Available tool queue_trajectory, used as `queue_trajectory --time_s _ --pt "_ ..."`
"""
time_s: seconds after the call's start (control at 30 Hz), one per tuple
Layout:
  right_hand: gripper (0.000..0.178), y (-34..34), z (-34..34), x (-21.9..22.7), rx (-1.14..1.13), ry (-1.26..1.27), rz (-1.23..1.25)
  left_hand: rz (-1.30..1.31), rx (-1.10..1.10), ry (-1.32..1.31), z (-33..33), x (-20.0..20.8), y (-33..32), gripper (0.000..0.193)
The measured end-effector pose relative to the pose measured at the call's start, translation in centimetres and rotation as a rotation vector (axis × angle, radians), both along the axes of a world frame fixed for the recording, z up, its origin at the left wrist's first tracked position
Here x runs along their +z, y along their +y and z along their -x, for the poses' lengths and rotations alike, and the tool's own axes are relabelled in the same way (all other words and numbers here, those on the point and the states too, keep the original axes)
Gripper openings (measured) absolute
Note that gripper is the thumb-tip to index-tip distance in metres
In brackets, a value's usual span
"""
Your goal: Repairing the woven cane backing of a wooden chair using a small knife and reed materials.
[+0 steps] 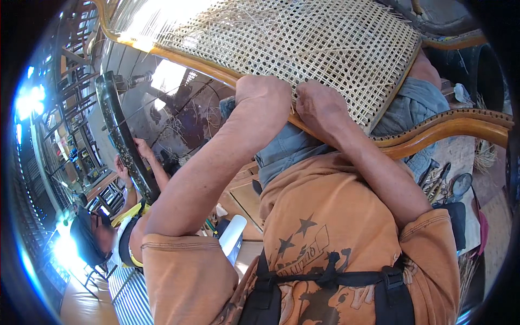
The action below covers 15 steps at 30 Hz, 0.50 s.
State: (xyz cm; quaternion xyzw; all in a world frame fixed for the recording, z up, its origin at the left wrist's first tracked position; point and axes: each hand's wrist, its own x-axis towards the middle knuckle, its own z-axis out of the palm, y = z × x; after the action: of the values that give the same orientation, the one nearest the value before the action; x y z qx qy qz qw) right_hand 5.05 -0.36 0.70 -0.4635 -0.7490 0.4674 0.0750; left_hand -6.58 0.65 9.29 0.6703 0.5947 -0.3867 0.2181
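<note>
A woven cane panel [303, 46] in a curved, varnished wooden frame [203, 66] lies across my lap. At the frame's near edge, my left hand [264, 95] is bent sharply at the wrist and curled closed, its fingertips hidden behind the hand. Just right of it, my right hand [323, 107] is closed in a pinch at the edge of the weave. What either hand grips is too small or hidden to make out. Loose cane ends stick up across the panel.
At left another person's hands [143, 149] hold a long dark curved piece [122, 130]. A curved wooden rail [444, 130] with a row of holes extends right. Hand tools [440, 181] lie beside my right side. Cane scraps [176, 127] litter the floor.
</note>
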Motion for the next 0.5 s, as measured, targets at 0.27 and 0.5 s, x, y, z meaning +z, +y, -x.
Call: queue_trajectory --time_s 0.27,0.5 --pt "0.018 0.0 0.1 -0.6 -0.002 -0.05 0.037 0.05 -0.241 -0.038 1.2 -0.4 0.4 0.014" --pt "0.022 0.4 0.1 0.4 0.064 -0.123 0.045 0.065 -0.252 -0.059 1.4 -0.6 0.9 0.015"
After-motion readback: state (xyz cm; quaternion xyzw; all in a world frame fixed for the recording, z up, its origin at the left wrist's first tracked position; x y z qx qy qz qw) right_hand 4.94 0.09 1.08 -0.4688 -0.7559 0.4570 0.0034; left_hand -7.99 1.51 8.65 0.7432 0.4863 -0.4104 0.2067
